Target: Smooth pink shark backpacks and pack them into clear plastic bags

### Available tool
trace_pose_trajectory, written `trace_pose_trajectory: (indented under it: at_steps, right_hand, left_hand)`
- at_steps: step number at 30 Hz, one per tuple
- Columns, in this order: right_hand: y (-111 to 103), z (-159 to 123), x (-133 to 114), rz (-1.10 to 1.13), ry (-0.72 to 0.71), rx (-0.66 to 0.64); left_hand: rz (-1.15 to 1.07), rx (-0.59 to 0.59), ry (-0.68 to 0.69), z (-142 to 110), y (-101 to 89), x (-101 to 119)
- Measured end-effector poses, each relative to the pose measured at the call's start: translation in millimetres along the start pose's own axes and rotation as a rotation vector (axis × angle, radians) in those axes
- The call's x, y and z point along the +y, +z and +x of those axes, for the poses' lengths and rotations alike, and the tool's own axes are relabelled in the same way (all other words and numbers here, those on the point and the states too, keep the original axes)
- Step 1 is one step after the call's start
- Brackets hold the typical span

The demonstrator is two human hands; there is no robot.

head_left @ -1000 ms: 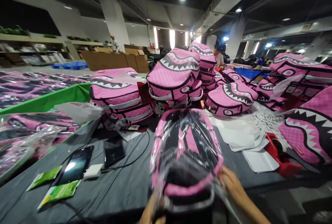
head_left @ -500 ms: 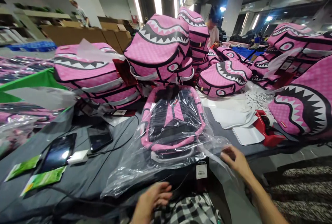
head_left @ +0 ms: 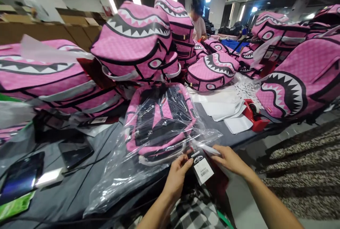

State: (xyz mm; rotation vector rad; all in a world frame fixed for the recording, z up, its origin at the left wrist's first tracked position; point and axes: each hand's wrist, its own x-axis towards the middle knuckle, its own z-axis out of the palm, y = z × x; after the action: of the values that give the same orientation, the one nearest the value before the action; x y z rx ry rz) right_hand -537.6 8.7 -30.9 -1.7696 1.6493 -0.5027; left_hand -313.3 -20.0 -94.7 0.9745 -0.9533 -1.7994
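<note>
A pink and black backpack (head_left: 161,114) lies back side up on the table, inside a clear plastic bag (head_left: 106,183) whose loose edge spreads toward me. From its near end hangs a black hang tag (head_left: 196,154) with a white barcode sticker. My left hand (head_left: 176,174) is closed, pinching the tag's upper left edge between thumb and finger. To the right of the tag, my right hand (head_left: 231,160) is closed with its fingertips on a whitish gathered edge of the plastic bag. A dark red card (head_left: 219,179) hangs behind the tag, between the hands.
More pink shark-mouth backpacks (head_left: 132,41) are piled behind and on both sides. White papers (head_left: 237,124) and a red tape dispenser (head_left: 255,117) lie at right. Two dark phones (head_left: 75,151) with cables are at left. A person (head_left: 199,25) stands farther back.
My left hand has moved up and right and taken hold of the hang tag, now raised and tilted. My right hand has moved left, nearer the tag. The view has turned right.
</note>
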Motion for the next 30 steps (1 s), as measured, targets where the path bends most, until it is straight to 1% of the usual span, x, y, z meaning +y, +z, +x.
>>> trace_pose_trajectory:
  at_steps: [2,4,6,8,10,12,13,15,17,19,20,21,22,23,24,25,26,27,28,29,30]
  right_hand:
    - [5,2,0,0.369,-0.010,-0.135]
    - [14,2,2,0.675,0.024,-0.251]
    - [22,0,6,0.827,0.069,-0.299]
    - [24,-6,12,0.849,0.101,-0.298]
    - [22,-13,19,0.806,0.137,-0.261]
    - [21,-18,25,0.710,0.163,-0.204]
    - [23,-20,27,0.644,0.165,-0.168]
    - [32,-23,32,0.468,0.153,-0.062]
    - [45,-24,35,0.259,0.150,0.114]
    - [58,-26,37,0.068,0.160,0.299]
    - [64,-28,38,-0.005,0.151,0.361]
    - [69,-31,39,-0.069,0.119,0.408]
    - [74,-34,40,-0.136,0.057,0.447]
    - [77,-38,40,-0.214,-0.028,0.487]
    - [80,-42,40,-0.301,-0.122,0.532]
    - [83,-46,39,-0.388,-0.210,0.581]
    - [86,-51,38,-0.468,-0.288,0.628]
    - [89,-56,37,-0.529,-0.350,0.665]
    - [92,-63,35,-0.561,-0.394,0.688]
    - [95,-71,33,-0.568,-0.431,0.699]
    - [98,-80,32,-0.558,-0.488,0.700]
  left_hand:
    - [-0.104,-0.024,-0.058,-3,3.8,7]
    - [-0.163,-0.048,-0.100,-3,8.8,9]
    - [-0.196,-0.054,-0.136,-1,12.3,7]
    - [-0.174,-0.025,-0.145,1,12.8,-1]
    - [-0.043,0.041,-0.075,4,10.8,-10]
    - [0.200,0.101,0.047,6,7.6,-19]
    - [0.337,0.112,0.102,6,5.7,-22]
    - [0.615,0.069,0.160,6,1.6,-23]
    - [0.944,-0.016,0.157,3,-3.2,-18]
    - [1.337,-0.057,0.179,0,-6.7,-6]
    - [1.507,-0.071,0.253,-1,-6.6,1]
    - [1.631,-0.096,0.390,-1,-4.4,9]
    - [1.700,-0.146,0.579,1,0.1,16]
    - [1.715,-0.232,0.798,5,6.8,23]
    - [1.690,-0.358,1.010,11,15.1,28]
    - [1.652,-0.505,1.177,18,24.2,31]
    - [1.623,-0.657,1.274,26,32.9,33]
    - [1.606,-0.800,1.309,35,40.4,33]
    - [1.602,-0.909,1.303,43,45.9,32]
    - [1.610,-0.976,1.279,49,49.0,30]
    - [1.629,-0.999,1.255,53,49.4,28]
